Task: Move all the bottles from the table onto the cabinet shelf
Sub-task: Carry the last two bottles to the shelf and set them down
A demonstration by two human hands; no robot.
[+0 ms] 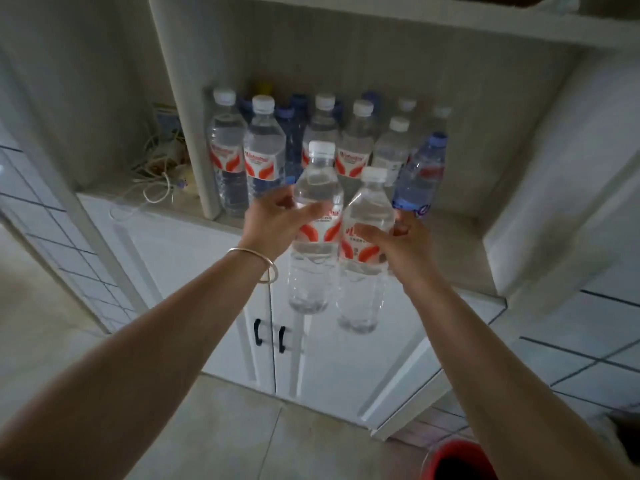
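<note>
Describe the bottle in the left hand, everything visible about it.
The left bottle is clear plastic with a white screw cap, a ribbed lower body and a white label with red-orange swooshes. It looks full of clear liquid. It is held upright, in the air in front of the cabinet shelf, not yet set down. The left hand grips it around the shoulder and upper label. Its right side lies against or very near the matching bottle held by the right hand.

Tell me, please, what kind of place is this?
Probably a home kitchen or storage corner. A white built-in cabinet with black door handles has an open shelf stocked with clear plastic water bottles, and white tiled walls stand beside it.
</note>
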